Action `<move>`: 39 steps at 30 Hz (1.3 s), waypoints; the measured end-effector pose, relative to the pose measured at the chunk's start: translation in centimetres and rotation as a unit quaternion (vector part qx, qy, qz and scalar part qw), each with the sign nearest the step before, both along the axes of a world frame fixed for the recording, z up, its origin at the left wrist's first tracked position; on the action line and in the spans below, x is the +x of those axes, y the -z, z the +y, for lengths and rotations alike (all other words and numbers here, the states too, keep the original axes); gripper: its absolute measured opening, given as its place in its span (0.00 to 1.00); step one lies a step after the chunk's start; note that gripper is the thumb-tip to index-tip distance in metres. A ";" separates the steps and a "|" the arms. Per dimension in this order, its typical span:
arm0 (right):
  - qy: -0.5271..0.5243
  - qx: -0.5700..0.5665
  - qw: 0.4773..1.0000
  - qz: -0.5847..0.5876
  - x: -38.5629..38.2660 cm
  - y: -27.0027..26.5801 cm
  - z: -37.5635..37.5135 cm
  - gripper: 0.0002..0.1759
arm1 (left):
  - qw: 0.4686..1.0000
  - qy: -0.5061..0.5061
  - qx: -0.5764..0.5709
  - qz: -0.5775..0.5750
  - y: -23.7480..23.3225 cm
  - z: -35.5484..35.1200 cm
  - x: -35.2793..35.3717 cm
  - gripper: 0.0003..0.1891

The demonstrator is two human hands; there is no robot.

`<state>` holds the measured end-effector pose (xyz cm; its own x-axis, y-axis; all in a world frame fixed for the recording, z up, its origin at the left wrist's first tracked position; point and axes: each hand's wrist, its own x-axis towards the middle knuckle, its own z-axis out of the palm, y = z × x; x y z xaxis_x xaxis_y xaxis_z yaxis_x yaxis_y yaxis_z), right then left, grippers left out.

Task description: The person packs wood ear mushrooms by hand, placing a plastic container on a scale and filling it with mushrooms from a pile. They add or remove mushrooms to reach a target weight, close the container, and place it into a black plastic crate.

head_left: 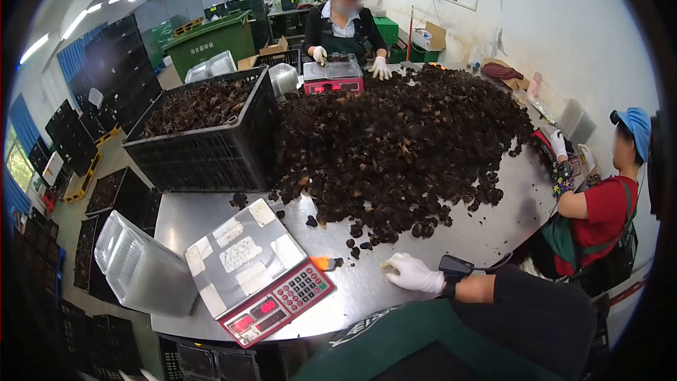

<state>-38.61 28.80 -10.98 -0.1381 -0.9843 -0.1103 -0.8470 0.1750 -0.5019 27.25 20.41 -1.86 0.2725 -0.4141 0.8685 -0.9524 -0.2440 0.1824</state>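
Note:
My right hand (412, 273), in a white glove, rests on the metal table (367, 293) with its fingers loosely stretched and nothing in them. It lies just in front of a big heap of dark, curled pieces that look like wood ear mushrooms (395, 155). At the bottom left edge, white tips that look like my left hand's gloved fingers (147, 375) barely show; the rest is out of frame. Between the hands stands a red and silver weighing scale (247, 254) with a bare, label-patched plate. An orange-handled tool (324, 263) lies beside its keypad.
A stack of clear plastic trays (144, 264) leans left of the scale. Behind it is a black crate (204, 155) full of the dark pieces. Across the table a gloved co-worker (345, 25) uses another scale (333, 87). A second co-worker (599, 204) sits at the right.

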 end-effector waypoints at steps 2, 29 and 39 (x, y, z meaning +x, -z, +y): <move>-0.010 -0.008 0.999 0.036 -1.2 0.4 0.9 0.18 | 0.987 0.159 -0.014 -0.026 -3.8 -7.1 -1.0 0.29; 0.033 -0.160 0.986 0.013 -3.4 5.0 2.9 0.19 | 0.922 0.283 0.261 0.034 -13.5 -20.9 -6.1 0.09; 0.245 -0.232 0.939 0.064 -7.2 2.2 0.5 0.37 | 0.787 0.433 0.438 -0.048 -0.3 -10.6 -28.0 0.19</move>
<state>-45.80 29.32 -13.22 -0.5695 -0.7369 0.3641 -0.7810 0.3470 -0.5193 -0.71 9.76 -1.61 -0.4896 -0.8597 0.1457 -0.8304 0.5107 0.2228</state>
